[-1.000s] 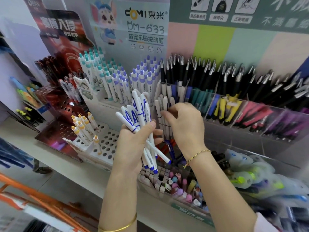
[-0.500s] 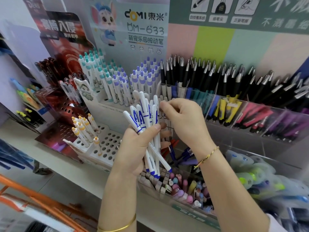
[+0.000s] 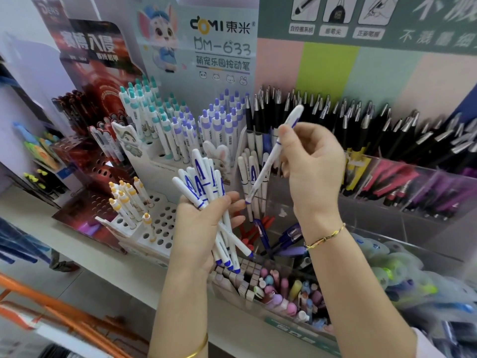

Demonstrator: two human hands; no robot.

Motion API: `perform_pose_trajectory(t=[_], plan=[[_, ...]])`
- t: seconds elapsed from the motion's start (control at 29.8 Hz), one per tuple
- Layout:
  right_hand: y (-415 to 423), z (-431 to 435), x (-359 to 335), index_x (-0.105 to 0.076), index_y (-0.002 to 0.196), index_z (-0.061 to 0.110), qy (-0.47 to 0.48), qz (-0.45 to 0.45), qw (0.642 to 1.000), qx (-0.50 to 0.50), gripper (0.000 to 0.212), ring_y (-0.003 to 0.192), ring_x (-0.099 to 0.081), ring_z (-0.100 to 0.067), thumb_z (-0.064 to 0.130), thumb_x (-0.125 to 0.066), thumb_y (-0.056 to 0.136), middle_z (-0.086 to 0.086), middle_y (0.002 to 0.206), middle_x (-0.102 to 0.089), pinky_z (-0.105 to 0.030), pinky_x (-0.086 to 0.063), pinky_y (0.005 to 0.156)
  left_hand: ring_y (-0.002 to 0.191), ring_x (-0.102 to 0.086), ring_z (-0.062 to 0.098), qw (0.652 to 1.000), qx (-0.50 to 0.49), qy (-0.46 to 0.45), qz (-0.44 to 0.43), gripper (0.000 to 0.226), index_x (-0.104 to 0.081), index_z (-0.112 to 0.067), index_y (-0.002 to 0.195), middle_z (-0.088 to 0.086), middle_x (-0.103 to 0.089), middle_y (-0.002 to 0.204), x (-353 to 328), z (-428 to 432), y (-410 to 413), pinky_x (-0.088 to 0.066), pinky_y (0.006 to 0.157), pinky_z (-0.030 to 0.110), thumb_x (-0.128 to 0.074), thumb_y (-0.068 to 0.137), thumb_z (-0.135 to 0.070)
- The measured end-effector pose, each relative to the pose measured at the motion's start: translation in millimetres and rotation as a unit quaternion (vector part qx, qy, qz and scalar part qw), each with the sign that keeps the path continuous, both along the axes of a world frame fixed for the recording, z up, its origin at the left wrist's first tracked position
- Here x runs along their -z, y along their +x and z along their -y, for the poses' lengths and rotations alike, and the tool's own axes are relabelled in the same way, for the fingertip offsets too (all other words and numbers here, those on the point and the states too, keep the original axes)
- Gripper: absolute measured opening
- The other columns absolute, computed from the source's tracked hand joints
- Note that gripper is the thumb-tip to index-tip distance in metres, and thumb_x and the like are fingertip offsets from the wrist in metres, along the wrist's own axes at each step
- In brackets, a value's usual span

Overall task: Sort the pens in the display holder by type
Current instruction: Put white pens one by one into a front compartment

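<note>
So, left hand (image 3: 204,228): gripped a bundle of white pens (image 3: 204,182), tips down.
Right hand (image 3: 315,171): pinched a single white pen (image 3: 268,161), tilted, just beside the bundle.
Clear holder (image 3: 284,205): upright white pens (image 3: 245,171) stood inside.
Black pens (image 3: 322,115): ranked behind.

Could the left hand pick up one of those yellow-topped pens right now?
Probably not easily. The left hand is full, gripping a bundle of white-and-blue pens. The yellow-topped pens stand close beside it with nothing between, so only the full grip hinders.
</note>
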State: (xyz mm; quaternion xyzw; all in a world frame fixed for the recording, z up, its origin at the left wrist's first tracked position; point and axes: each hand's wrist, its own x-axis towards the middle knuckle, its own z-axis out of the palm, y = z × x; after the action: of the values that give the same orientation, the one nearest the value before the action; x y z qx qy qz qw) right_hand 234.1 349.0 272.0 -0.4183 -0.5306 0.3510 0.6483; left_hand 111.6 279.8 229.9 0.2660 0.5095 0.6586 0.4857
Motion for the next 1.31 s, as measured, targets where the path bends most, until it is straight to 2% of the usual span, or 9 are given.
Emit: perform_pose_trajectory(t=[0.17,0.37,0.47,0.64,0.74,0.87,1.01,1.14,1.31], plan=[[1,3,3,-0.06,0.085,0.018,0.094,0.142,0.983,0.072,0.009,0.069,-0.056,-0.005,0.02,-0.069,0.084,0.009,0.075,-0.059,-0.017,-0.047,0.064,0.076,-0.073,0.017,1.0,0.01,0.014,-0.021,0.03,-0.056,-0.006,0.119,0.005,-0.075,0.085,-1,0,0,-0.054,0.055,0.024,-0.056,0.089,0.001],[-1,-4,33,-0.064,0.087,0.011,0.004,0.384,0.92,0.076,0.023,0.078,-0.06,-0.018,0.033,-0.068,0.085,-0.003,0.082,-0.064,-0.037,-0.052,0.071,0.08,-0.073,0.021,0.999,0.024,0.019,-0.031,0.037,-0.054,-0.009,0.123,0.008,-0.07,0.098,-1,0,4,-0.055,0.059,0.027,-0.061,0.088,0.0],[-3,-5,36,-0.061,0.088,0.01,-0.046,0.468,0.879,0.076,0.03,0.08,-0.059,-0.022,0.04,-0.065,0.085,-0.005,0.086,-0.062,-0.036,-0.05,0.068,0.082,-0.073,0.022,0.999,0.03,0.015,-0.027,0.037,-0.055,-0.007,0.122,0.01,-0.07,0.101,-1,0,4,-0.056,0.06,0.028,-0.062,0.086,0.001],[0,3,27,-0.065,0.086,0.014,-0.009,0.381,0.922,0.066,0.019,0.075,-0.058,-0.011,0.032,-0.063,0.088,0.003,0.079,-0.062,-0.028,-0.05,0.069,0.085,-0.073,0.023,0.998,0.053,0.015,-0.01,0.035,-0.058,-0.008,0.119,0.008,-0.074,0.096,-1,1,6,-0.056,0.059,0.028,-0.061,0.086,0.001],[1,10,12,-0.068,0.08,0.014,-0.039,0.311,0.948,-0.057,0.023,0.062,-0.056,0.002,0.032,-0.059,0.09,0.012,0.064,-0.059,-0.009,-0.042,0.057,0.089,-0.072,0.027,0.998,0.06,0.017,-0.007,0.034,-0.06,-0.009,0.118,0.011,-0.073,0.099,-2,1,7,-0.057,0.063,0.031,-0.062,0.085,0.0],[-1,16,5,-0.068,0.083,0.01,-0.125,0.234,0.943,-0.201,0.014,0.057,-0.062,0.002,0.022,-0.064,0.088,0.005,0.066,-0.063,-0.013,-0.05,0.051,0.09,-0.071,0.024,0.998,0.06,0.025,-0.006,0.034,-0.062,-0.011,0.116,0.012,-0.073,0.098,-3,0,9,-0.058,0.07,0.033,-0.062,0.085,0.0],[-3,12,5,-0.067,0.084,0.013,-0.056,0.168,0.978,-0.108,0.011,0.057,-0.055,0.002,0.021,-0.061,0.09,0.008,0.068,-0.06,-0.013,-0.043,0.054,0.09,-0.071,0.028,0.998,0.059,0.014,-0.025,0.029,-0.061,-0.002,0.115,0.014,-0.074,0.094,-1,-1,7,-0.057,0.081,0.045,-0.06,0.087,-0.003],[0,7,-6,-0.06,0.089,0.014,0.065,0.063,0.996,0.013,0.007,0.062,-0.056,-0.003,0.019,-0.057,0.093,0.008,0.072,-0.058,-0.019,-0.045,0.056,0.073,-0.072,0.02,0.999,0.033,0.004,-0.024,0.024,-0.058,-0.001,0.113,0.006,-0.075,0.082,4,-2,2,-0.055,0.053,0.027,-0.058,0.089,0.0],[-1,6,-10,-0.059,0.093,0.015,0.18,0.121,0.97,0.109,0.003,0.075,-0.054,0.0,0.017,-0.057,0.093,0.015,0.081,-0.054,-0.017,-0.046,0.068,0.063,-0.065,0.011,0.999,0.014,0.01,-0.031,0.03,-0.056,-0.008,0.119,0.007,-0.074,0.088,2,-1,1,-0.048,0.047,0.021,-0.057,0.09,0.0]])
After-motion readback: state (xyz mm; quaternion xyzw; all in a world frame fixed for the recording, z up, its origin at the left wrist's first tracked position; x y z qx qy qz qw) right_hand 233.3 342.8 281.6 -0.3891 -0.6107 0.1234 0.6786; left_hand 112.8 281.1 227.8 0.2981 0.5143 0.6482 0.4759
